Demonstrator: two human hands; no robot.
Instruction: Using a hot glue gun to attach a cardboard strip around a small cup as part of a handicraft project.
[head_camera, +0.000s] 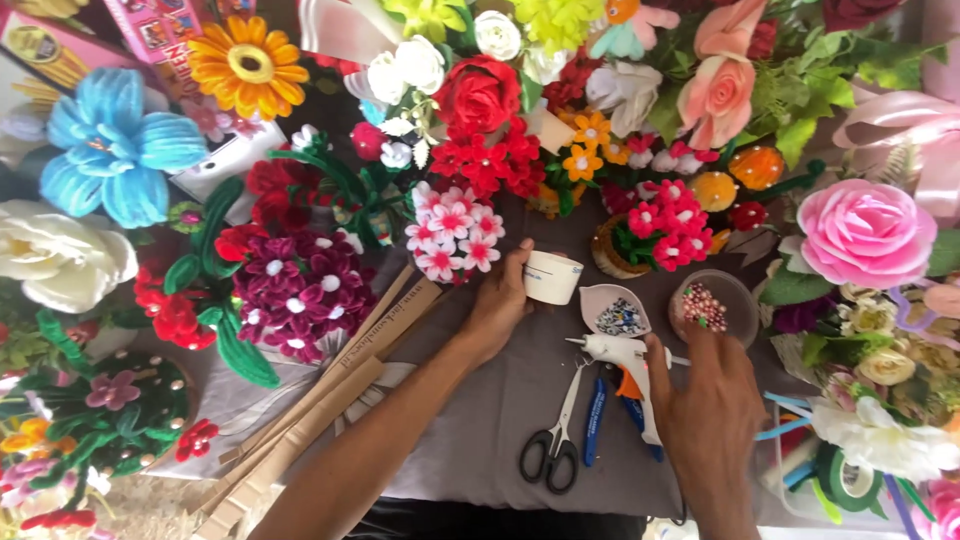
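Two hands work over a grey cloth (500, 420) ringed by fuzzy craft flowers. Landmark: the glue gun (628, 375), white plastic with an orange trigger, lying on the cloth. Its long axis runs from upper left to lower right, nozzle pointing left and slightly up toward the left hand.

Left hand (500, 300), up and left of the gun: fingers wrapped around a small white cup (552, 277), smooth and tapered, tipped so its mouth faces right.

Right hand (708, 415), just right of the gun and lying over its grip: fingers extended toward a round bowl (712, 302) of pink and white beads above the gun. Whether it grasps anything cannot be told; fingertips are at the bowl's near rim.

A white teardrop dish (615, 310) of dark beads sits just above the gun's nozzle. Scissors (553, 440), metal blades and black loops, lie below and left of the gun, points toward it. A blue-handled tool (594, 420) lies between scissors and gun.
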